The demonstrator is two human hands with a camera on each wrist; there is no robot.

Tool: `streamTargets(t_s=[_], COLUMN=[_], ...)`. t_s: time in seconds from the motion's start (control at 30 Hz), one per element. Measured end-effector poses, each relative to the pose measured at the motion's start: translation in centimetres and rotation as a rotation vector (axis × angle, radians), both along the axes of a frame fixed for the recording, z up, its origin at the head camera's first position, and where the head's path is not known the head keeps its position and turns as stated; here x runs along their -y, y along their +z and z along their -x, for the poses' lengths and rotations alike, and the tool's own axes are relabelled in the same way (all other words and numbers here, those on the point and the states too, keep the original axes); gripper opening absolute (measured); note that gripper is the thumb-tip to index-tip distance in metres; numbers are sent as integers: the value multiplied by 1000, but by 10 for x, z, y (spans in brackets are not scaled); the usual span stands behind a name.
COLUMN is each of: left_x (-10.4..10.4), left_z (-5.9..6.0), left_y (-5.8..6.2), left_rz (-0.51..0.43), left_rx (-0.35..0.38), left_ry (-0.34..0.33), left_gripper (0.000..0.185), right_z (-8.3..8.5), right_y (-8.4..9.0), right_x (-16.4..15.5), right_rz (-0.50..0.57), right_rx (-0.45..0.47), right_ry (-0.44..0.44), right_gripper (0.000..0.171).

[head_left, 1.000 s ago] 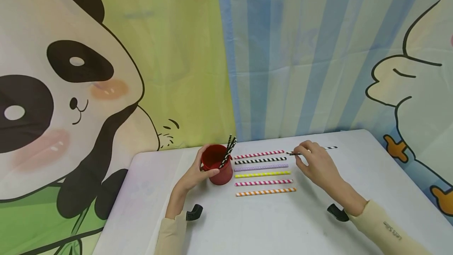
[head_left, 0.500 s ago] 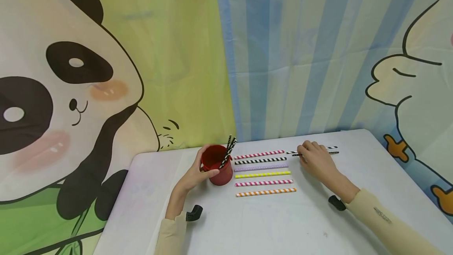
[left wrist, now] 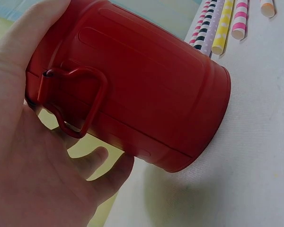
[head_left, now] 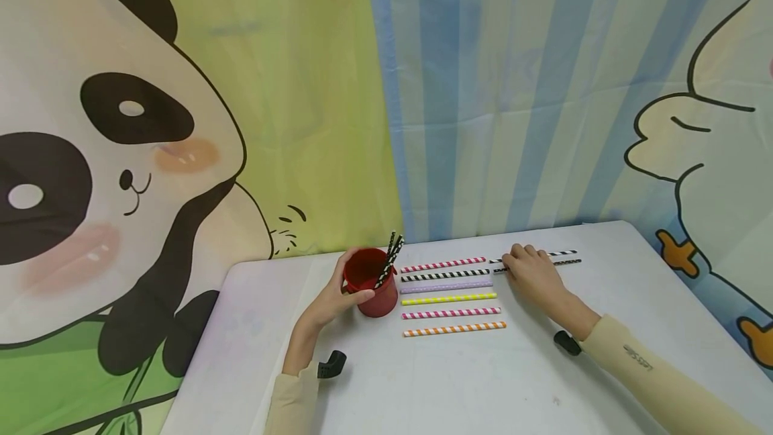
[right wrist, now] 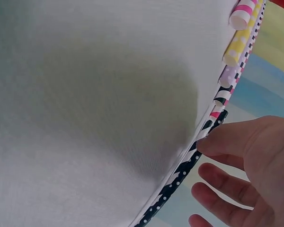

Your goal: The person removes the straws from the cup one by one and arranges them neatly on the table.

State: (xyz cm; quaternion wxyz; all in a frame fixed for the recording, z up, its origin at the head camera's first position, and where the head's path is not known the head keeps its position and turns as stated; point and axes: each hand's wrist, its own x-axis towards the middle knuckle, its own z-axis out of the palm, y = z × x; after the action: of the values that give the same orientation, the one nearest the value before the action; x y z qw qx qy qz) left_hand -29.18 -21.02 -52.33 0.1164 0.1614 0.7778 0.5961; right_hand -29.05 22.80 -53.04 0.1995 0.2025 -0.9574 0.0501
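Observation:
My left hand (head_left: 331,297) holds the red metal bucket (head_left: 382,304) upright on the table, thumb at the near side. Several black-and-white straws (head_left: 389,264) lean inside it. In the left wrist view, the bucket (left wrist: 146,85) shows a wire handle at its side. Over at the right, my right hand (head_left: 534,280) pinches a black straw with white dots (head_left: 569,262) at the table surface. Just behind it lies a black-and-white striped straw (head_left: 564,253). In the right wrist view, the thumb presses against the dotted straw (right wrist: 166,191); the fingertip contact behind is hidden.
Between the hands lies a column of straws: red striped (head_left: 443,265), black striped (head_left: 445,276), lilac (head_left: 447,286), yellow (head_left: 449,299), pink striped (head_left: 451,313) and orange striped (head_left: 454,329). Printed curtains (head_left: 483,86) hang behind the white table (head_left: 447,388).
My right hand has brought the dotted straw down beside the striped one, first shifting right, then slightly back toward the left and nearer. My left hand and the bucket have stayed in place.

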Motion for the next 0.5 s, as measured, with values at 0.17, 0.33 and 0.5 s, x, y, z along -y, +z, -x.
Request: streamTargets(t_s=[0.17, 0.33, 0.5], left_x=[0, 1, 1], left_z=[0, 1, 0], left_y=[1, -1, -1], left_rz=[-5, -4, -9], left_rx=[1, 0, 4], left_ry=[2, 0, 2], left_gripper=[91, 92, 92], right_z=[2, 4, 5], right_y=[-3, -6, -7], right_x=[2, 3, 3], right_rz=[11, 16, 16], right_rx=[11, 32, 38], right_ry=[-12, -36, -50], right_gripper=[7, 6, 5])
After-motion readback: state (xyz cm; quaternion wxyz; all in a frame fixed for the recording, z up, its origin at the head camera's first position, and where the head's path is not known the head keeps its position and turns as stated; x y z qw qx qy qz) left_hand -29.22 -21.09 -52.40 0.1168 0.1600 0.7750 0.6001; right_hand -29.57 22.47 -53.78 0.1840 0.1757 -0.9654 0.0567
